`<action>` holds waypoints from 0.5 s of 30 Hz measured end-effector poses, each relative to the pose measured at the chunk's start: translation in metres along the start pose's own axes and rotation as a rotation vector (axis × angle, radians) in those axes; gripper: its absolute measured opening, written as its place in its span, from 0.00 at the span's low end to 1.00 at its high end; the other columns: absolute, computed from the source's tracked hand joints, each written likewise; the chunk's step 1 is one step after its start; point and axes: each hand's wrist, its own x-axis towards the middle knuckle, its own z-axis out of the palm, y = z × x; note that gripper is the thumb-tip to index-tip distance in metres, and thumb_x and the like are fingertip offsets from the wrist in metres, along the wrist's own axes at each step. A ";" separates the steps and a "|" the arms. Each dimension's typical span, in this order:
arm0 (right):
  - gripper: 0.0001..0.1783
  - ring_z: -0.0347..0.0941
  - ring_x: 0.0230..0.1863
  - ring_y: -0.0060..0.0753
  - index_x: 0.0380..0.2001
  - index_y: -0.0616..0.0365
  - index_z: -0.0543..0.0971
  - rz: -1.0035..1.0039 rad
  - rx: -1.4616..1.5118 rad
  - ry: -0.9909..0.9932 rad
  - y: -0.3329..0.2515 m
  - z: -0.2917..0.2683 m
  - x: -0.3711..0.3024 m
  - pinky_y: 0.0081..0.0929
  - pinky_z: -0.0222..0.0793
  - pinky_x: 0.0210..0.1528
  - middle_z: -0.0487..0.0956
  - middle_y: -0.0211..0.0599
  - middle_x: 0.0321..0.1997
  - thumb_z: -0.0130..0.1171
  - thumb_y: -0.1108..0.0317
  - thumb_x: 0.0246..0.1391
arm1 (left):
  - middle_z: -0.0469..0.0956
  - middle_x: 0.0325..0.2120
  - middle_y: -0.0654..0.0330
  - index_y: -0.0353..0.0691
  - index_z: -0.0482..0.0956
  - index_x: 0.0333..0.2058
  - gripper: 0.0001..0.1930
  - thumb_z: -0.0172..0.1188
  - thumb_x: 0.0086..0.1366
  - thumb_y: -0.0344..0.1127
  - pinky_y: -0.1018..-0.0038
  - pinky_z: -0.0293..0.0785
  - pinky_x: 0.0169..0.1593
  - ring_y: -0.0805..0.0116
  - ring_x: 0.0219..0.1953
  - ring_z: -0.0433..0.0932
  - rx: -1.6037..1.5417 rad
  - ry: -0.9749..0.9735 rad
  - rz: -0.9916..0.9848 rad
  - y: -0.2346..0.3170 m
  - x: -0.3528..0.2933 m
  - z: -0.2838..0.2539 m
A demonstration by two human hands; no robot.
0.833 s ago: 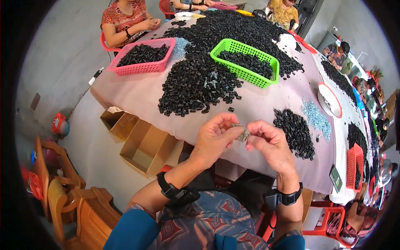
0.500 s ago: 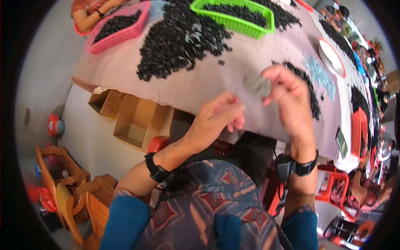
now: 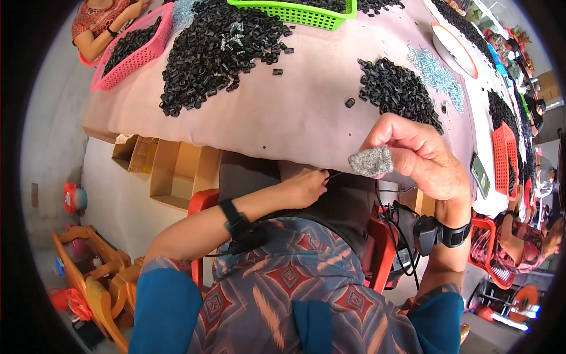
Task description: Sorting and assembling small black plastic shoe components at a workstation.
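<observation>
My right hand (image 3: pixel 421 156) pinches a grey, speckled, rough-surfaced lump (image 3: pixel 371 161) between thumb and fingers, in front of the table's near edge. Whether it is stone or a fibrous pad, I cannot tell. Low over my lap, my left hand (image 3: pixel 308 189) has its fingers drawn together. A thin dark tip shows beside those fingertips, but what they hold is too small to make out. Beyond my right hand lies a heap of small black plastic parts (image 3: pixel 395 88), with a scatter of small silvery screws (image 3: pixel 439 76) next to it.
A larger heap of black parts (image 3: pixel 206 53) lies at the left, near a pink basket (image 3: pixel 132 59) and a green basket (image 3: pixel 295 13). A white bowl (image 3: pixel 451 50), a phone (image 3: pixel 480 175) and a red basket (image 3: pixel 504 159) stand right. Cardboard boxes (image 3: pixel 180 171) sit below the table.
My left hand has dropped from in front of the right hand toward my lap. The right hand has come lower and nearer with the grey lump, and the view has shifted.
</observation>
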 end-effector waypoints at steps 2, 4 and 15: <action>0.13 0.74 0.39 0.33 0.39 0.63 0.72 -0.064 -0.228 -0.073 0.018 -0.007 -0.003 0.30 0.70 0.46 0.78 0.38 0.38 0.45 0.81 0.50 | 0.78 0.35 0.45 0.32 0.74 0.41 0.12 0.55 0.64 0.36 0.60 0.72 0.46 0.49 0.40 0.78 -0.112 -0.073 0.010 0.025 -0.022 -0.032; 0.13 0.74 0.40 0.40 0.39 0.62 0.72 -0.115 -0.308 -0.072 0.034 -0.006 -0.002 0.33 0.70 0.47 0.78 0.41 0.39 0.44 0.81 0.49 | 0.78 0.29 0.50 0.32 0.76 0.37 0.11 0.53 0.67 0.36 0.66 0.72 0.41 0.57 0.32 0.77 -0.246 -0.112 0.019 0.047 -0.051 -0.062; 0.10 0.69 0.32 0.27 0.36 0.61 0.69 0.179 0.004 -0.009 0.099 -0.007 0.010 0.31 0.66 0.39 0.72 0.36 0.26 0.43 0.71 0.51 | 0.53 0.13 0.79 0.46 0.74 0.25 0.13 0.58 0.67 0.45 0.85 0.43 0.15 0.88 0.12 0.48 -0.584 0.808 -0.345 -0.031 -0.179 -0.186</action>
